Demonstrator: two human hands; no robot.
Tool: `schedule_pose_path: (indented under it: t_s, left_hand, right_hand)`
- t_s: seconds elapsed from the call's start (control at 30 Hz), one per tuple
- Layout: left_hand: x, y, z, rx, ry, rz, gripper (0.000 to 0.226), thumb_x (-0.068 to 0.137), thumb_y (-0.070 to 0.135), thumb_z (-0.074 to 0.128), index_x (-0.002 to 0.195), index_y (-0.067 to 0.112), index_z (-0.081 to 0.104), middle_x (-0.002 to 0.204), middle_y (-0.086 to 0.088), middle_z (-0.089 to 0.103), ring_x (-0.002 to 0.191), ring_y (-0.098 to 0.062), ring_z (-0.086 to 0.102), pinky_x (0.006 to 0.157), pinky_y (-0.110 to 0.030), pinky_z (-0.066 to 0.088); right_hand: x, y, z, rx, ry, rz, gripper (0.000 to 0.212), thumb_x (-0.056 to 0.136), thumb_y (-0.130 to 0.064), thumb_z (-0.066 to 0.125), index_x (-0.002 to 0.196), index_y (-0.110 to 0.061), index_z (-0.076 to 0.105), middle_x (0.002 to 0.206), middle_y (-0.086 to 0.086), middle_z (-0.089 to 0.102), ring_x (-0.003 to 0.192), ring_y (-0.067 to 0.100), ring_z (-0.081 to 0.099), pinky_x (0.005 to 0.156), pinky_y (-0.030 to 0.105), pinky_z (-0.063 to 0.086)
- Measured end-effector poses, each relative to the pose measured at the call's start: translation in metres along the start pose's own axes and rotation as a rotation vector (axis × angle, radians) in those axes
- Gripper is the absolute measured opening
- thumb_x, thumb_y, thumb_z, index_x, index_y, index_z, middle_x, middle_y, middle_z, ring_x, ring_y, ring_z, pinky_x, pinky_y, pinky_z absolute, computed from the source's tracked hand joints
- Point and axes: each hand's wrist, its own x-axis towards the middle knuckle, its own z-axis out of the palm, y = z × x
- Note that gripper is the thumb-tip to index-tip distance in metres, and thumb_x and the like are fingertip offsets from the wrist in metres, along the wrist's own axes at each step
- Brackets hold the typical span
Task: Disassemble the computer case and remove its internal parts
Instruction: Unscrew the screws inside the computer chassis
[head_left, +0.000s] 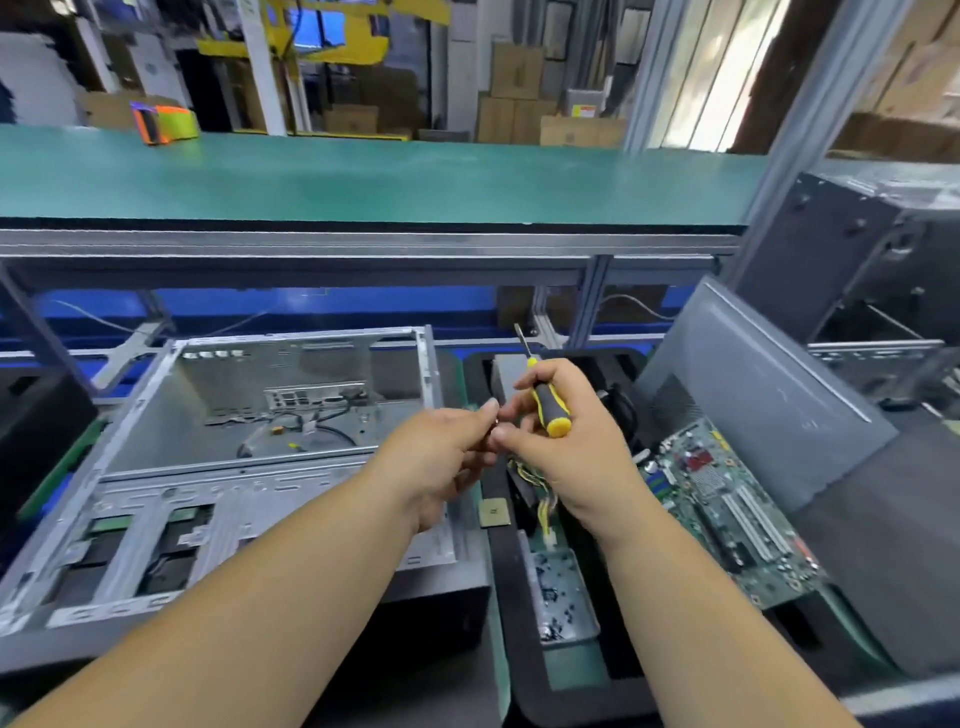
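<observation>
Screwdriver in right hand

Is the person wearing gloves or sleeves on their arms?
No. Both hands, the left hand and the right hand, are bare, with no gloves. Both forearms are bare too: no sleeves, watch, rings or bracelets show in this view.

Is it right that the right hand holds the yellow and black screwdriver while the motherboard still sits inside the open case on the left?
Not quite. The right hand does hold the screwdriver, but the motherboard is not in the case. The head view shows it lying outside, to the right of the hands. The case on the left holds only loose cables.
</observation>
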Motion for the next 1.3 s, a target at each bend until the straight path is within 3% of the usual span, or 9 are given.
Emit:
schedule_pose_path:
  t_s: [0.2, 0.3, 0.43, 0.53, 0.7, 0.87, 0.93, 1.1, 1.3]
  left_hand:
    - [0.01, -0.018, 0.038, 0.288, 0.083, 0.1, 0.035, 0.091, 0.038, 0.065, 0.064, 0.017, 0.07, 0.059, 0.002, 0.067, 0.053, -0.009, 0.057, 0.051, -0.016, 0.041]
    - [0.014, -0.024, 0.045, 0.578, 0.067, 0.166, 0.044, 0.093, 0.047, 0.059, 0.058, 0.024, 0.071, 0.059, 0.007, 0.067, 0.058, -0.006, 0.062, 0.059, -0.02, 0.046]
    - [0.019, -0.032, 0.048, 0.977, 0.13, 0.302, 0.03, 0.096, 0.048, 0.05, 0.086, 0.03, 0.072, 0.082, 0.011, 0.069, 0.083, -0.009, 0.062, 0.079, -0.033, 0.052]
    - [0.019, -0.03, 0.042, 0.971, 0.169, 0.4, 0.019, 0.096, 0.042, 0.053, 0.097, 0.035, 0.071, 0.092, 0.019, 0.067, 0.09, -0.004, 0.06, 0.082, -0.03, 0.049]
    - [0.011, -0.025, 0.029, 0.863, 0.206, 0.41, 0.017, 0.096, 0.038, 0.055, 0.1, 0.035, 0.071, 0.094, 0.021, 0.067, 0.089, 0.001, 0.06, 0.079, -0.023, 0.046]
    - [-0.009, -0.022, 0.007, 0.791, 0.252, 0.432, 0.017, 0.096, 0.033, 0.057, 0.103, 0.034, 0.072, 0.093, 0.021, 0.066, 0.085, 0.007, 0.058, 0.073, -0.015, 0.044]
    - [-0.019, -0.021, -0.009, 0.75, 0.285, 0.402, 0.017, 0.096, 0.03, 0.058, 0.102, 0.033, 0.073, 0.088, 0.022, 0.068, 0.083, 0.0, 0.06, 0.075, -0.02, 0.047]
    - [-0.048, -0.021, -0.06, 0.735, 0.416, 0.313, 0.013, 0.094, 0.029, 0.062, 0.094, 0.031, 0.074, 0.084, 0.011, 0.068, 0.078, -0.014, 0.062, 0.072, -0.029, 0.051]
    - [-0.085, -0.018, -0.117, 0.831, 0.545, 0.309, 0.013, 0.094, 0.029, 0.062, 0.098, 0.03, 0.074, 0.082, 0.017, 0.062, 0.069, 0.004, 0.057, 0.06, -0.016, 0.046]
  right_hand:
    - [-0.015, 0.011, -0.04, -0.261, 0.039, -0.007, 0.038, 0.076, -0.011, 0.071, 0.104, -0.031, 0.054, 0.082, -0.009, 0.063, 0.07, 0.014, 0.058, 0.069, 0.036, 0.059]
    - [-0.022, 0.019, -0.053, -0.301, 0.034, -0.026, 0.036, 0.077, -0.01, 0.067, 0.103, -0.031, 0.053, 0.082, -0.009, 0.062, 0.07, 0.017, 0.059, 0.065, 0.029, 0.055]
    - [-0.028, 0.036, -0.072, -0.416, 0.032, 0.025, 0.038, 0.078, -0.008, 0.065, 0.103, -0.033, 0.05, 0.082, -0.009, 0.062, 0.067, 0.014, 0.058, 0.064, 0.032, 0.054]
    - [-0.033, 0.055, -0.085, -0.533, -0.014, 0.136, 0.038, 0.081, -0.011, 0.066, 0.101, -0.037, 0.048, 0.082, -0.011, 0.063, 0.065, 0.011, 0.062, 0.063, 0.04, 0.056]
    - [-0.039, 0.077, -0.098, -0.576, -0.002, 0.189, 0.027, 0.087, -0.025, 0.064, 0.103, -0.04, 0.049, 0.081, -0.011, 0.064, 0.051, 0.003, 0.05, 0.051, 0.028, 0.044]
    - [-0.023, 0.062, -0.089, -0.432, 0.077, 0.186, 0.023, 0.085, -0.04, 0.063, 0.107, -0.038, 0.054, 0.083, -0.005, 0.068, 0.068, 0.018, 0.063, 0.064, 0.036, 0.053]
    - [-0.014, 0.049, -0.078, -0.338, 0.079, 0.149, 0.026, 0.083, -0.045, 0.061, 0.107, -0.037, 0.056, 0.079, -0.006, 0.07, 0.068, 0.014, 0.064, 0.063, 0.041, 0.051]
    - [0.005, 0.015, -0.021, -0.138, -0.004, 0.05, 0.034, 0.077, -0.057, 0.056, 0.102, -0.036, 0.062, 0.07, -0.003, 0.067, 0.061, 0.003, 0.057, 0.067, 0.032, 0.044]
    - [0.01, -0.007, 0.062, -0.07, -0.111, 0.026, 0.036, 0.077, -0.063, 0.051, 0.098, -0.038, 0.067, 0.062, -0.002, 0.061, 0.059, 0.007, 0.058, 0.065, 0.032, 0.042]
